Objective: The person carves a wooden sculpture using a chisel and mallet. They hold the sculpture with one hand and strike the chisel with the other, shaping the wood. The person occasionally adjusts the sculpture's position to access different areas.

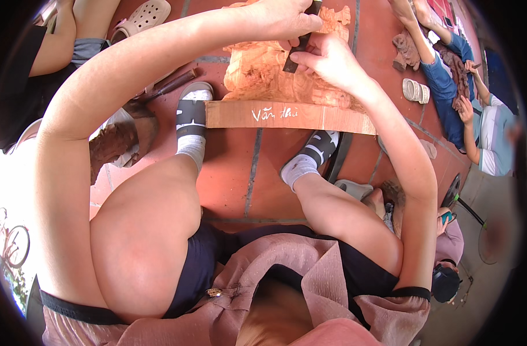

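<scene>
A pale orange wood carving (pixel 255 72) with rough, detailed relief stands in front of me on a thick base with handwriting on its front edge (pixel 234 115). At the carving's upper part, a dark flat strip (pixel 291 62) slants across the wood; I cannot tell whether it is sandpaper or a thin blade. My left hand (pixel 286 20) is closed around the strip's upper part, its fingertips partly hidden. Lower down, my right hand (pixel 332 60) pinches the strip between thumb and fingers. Both hands hide part of the carving behind them.
My sandalled feet (pixel 193 112) flank the base on red floor tiles (pixel 226 173). A dark-handled tool (pixel 174 81) and a brown carved piece (pixel 116 141) lie at left. Other people sit on both sides, one at right holding a brown carving (pixel 456 72). White shoes (pixel 416 91) stand there.
</scene>
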A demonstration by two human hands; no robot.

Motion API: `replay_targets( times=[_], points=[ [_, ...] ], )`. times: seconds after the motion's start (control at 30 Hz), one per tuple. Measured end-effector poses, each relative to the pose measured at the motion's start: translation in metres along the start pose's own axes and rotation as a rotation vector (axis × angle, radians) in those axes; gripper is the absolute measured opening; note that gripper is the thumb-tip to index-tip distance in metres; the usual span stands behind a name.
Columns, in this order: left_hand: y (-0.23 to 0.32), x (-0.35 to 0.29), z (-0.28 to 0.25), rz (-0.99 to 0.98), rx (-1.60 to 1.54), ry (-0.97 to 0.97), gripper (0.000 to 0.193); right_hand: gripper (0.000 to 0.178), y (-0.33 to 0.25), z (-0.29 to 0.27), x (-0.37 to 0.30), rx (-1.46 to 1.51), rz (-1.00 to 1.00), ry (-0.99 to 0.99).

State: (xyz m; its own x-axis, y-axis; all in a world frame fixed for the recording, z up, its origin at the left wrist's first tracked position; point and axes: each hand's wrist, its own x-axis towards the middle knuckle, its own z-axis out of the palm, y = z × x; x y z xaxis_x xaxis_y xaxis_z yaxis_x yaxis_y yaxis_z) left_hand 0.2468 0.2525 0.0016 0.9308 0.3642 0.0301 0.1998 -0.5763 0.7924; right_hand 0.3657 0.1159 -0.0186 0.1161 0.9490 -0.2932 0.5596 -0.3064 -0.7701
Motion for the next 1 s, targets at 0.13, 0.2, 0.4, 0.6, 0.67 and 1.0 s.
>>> replay_targets(
  times=[0.13, 0.2, 0.4, 0.6, 0.67, 1.0],
  points=[
    [0.011, -0.012, -0.01, -0.268, -0.022, -0.186, 0.042, 0.027, -0.007, 0.004, -0.004, -0.062, -0.041, -0.049],
    [-0.003, -0.012, 0.0, -0.259, 0.055, -0.185, 0.043, 0.028, -0.016, 0.006, -0.003, -0.196, 0.019, -0.12],
    [-0.018, -0.001, -0.005, -0.44, -0.174, -0.213, 0.042, 0.029, -0.004, 0.006, 0.015, -0.218, -0.032, -0.09],
    [-0.006, -0.011, -0.011, -0.472, -0.237, -0.271, 0.041, 0.03, -0.005, 0.01, 0.003, -0.307, -0.05, -0.092],
    [-0.032, -0.003, -0.002, -0.339, -0.085, -0.1, 0.039, 0.031, -0.007, 0.011, 0.009, -0.278, -0.073, -0.048],
    [-0.022, 0.003, -0.003, -0.008, -0.316, -0.09, 0.021, 0.029, -0.011, 0.004, 0.014, -0.339, -0.054, -0.04]
  ],
)
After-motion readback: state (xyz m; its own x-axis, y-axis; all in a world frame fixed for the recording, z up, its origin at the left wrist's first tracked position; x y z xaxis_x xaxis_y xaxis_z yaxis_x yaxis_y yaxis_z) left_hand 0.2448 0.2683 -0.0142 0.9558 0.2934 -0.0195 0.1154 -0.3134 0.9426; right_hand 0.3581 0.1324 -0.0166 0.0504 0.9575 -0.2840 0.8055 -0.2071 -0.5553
